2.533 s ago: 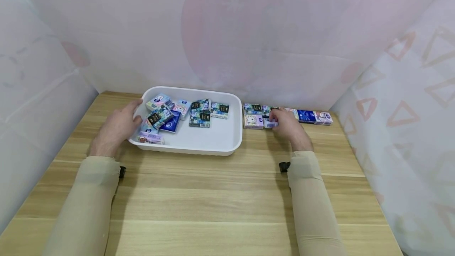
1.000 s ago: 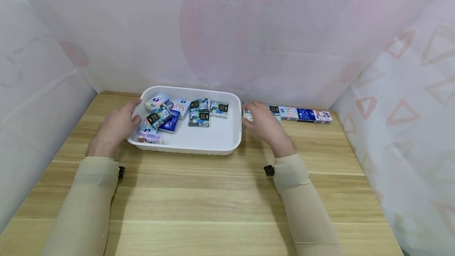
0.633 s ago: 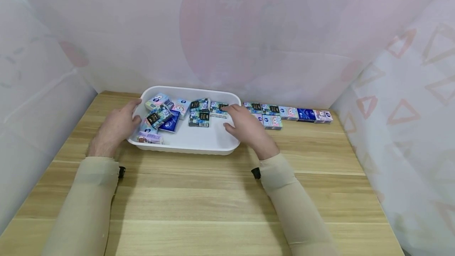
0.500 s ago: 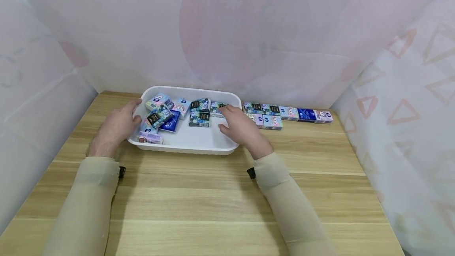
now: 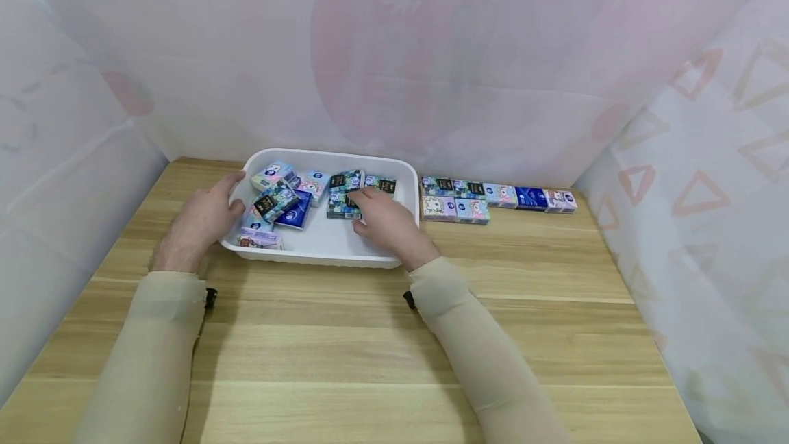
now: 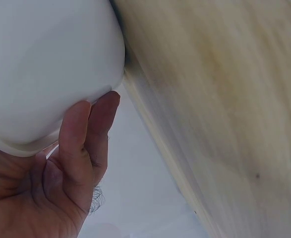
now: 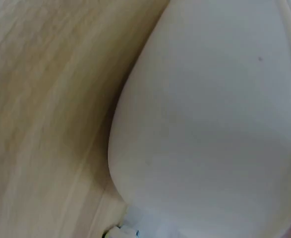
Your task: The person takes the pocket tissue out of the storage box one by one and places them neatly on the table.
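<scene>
A white plastic tray (image 5: pixel 314 259) holds several small tissue packs. My left hand (image 5: pixel 200 221) grips its left rim; in the left wrist view the fingers (image 6: pixel 75 134) curl up against its outer wall. Over the tray's right part, my right hand (image 5: pixel 388 221) reaches in with its fingertips at a dark floral tissue pack (image 5: pixel 337 205), partly covering it. Another floral pack (image 5: pixel 347 180) lies just behind, and a third (image 5: pixel 382 185) is beside it. In the right wrist view the tray's wall (image 7: pixel 200 124) hides nearly all of the hand.
Right of the tray, tissue packs stand in a back row along the wall, from a floral pack (image 5: pixel 437 187) to a purple one (image 5: pixel 561 201). A cream-and-purple pack (image 5: pixel 438 209) and a light-blue pack (image 5: pixel 472 211) sit in front. A blue pack (image 5: pixel 297 211) lies in the tray's left half.
My right hand has left the light-blue pack in the front row and moved left over the rim into the tray. The left hand stays on the rim.
</scene>
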Available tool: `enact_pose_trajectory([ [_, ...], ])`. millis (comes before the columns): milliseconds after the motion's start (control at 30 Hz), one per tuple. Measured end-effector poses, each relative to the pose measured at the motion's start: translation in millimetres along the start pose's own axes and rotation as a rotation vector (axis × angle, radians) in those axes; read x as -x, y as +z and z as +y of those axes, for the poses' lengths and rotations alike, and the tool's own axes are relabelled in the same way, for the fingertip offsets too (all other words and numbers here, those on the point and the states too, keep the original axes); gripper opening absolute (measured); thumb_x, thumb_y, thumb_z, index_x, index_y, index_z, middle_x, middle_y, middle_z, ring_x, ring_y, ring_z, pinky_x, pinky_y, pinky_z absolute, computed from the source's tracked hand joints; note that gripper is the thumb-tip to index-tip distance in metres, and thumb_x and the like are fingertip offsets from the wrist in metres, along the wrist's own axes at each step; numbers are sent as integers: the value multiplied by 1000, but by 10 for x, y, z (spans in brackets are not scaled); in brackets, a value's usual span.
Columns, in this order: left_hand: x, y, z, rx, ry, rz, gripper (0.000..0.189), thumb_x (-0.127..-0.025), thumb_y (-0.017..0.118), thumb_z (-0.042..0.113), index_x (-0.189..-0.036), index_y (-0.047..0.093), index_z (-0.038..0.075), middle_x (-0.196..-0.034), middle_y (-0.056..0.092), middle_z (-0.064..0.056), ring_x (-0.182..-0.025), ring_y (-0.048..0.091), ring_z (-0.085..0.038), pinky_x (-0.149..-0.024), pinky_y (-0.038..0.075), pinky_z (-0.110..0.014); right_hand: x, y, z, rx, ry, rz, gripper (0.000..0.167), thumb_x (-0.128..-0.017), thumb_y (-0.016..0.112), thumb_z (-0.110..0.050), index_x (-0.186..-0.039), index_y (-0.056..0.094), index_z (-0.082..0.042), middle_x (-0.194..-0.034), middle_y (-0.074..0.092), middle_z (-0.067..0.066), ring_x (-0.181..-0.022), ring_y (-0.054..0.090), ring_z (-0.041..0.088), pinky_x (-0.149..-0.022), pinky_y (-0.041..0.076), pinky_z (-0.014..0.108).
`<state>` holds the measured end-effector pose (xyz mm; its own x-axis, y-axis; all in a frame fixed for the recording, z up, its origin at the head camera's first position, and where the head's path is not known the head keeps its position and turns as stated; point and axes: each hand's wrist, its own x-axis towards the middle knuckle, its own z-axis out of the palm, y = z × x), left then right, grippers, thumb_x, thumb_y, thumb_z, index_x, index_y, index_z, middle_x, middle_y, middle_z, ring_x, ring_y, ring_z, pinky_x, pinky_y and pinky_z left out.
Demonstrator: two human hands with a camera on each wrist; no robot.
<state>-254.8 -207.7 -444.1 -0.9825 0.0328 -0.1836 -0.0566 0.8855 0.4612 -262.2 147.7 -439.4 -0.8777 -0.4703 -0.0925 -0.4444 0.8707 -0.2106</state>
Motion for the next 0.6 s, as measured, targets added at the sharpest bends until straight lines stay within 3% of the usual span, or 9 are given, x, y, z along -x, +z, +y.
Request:
enact_pose_trajectory([
  [300,2,-2,11,-3,-2,1,72,-125,48,22,-189,17,12,-151,59,-51,-114,77,-58,-71,68,-47,-135,84,-117,58,-29,-15,67,-116,76,-30,-176,53,-11,-184,52,12,-172,51,32,-147,37,47],
  [600,-9,-8,-3,-7,12,4,71,-125,48,20,-188,17,11,-148,60,-52,-111,78,-57,-67,66,-44,-218,157,-137,85,-6,-29,68,-116,77,-32,-176,53,-12,-184,53,9,-171,51,30,-146,39,44],
])
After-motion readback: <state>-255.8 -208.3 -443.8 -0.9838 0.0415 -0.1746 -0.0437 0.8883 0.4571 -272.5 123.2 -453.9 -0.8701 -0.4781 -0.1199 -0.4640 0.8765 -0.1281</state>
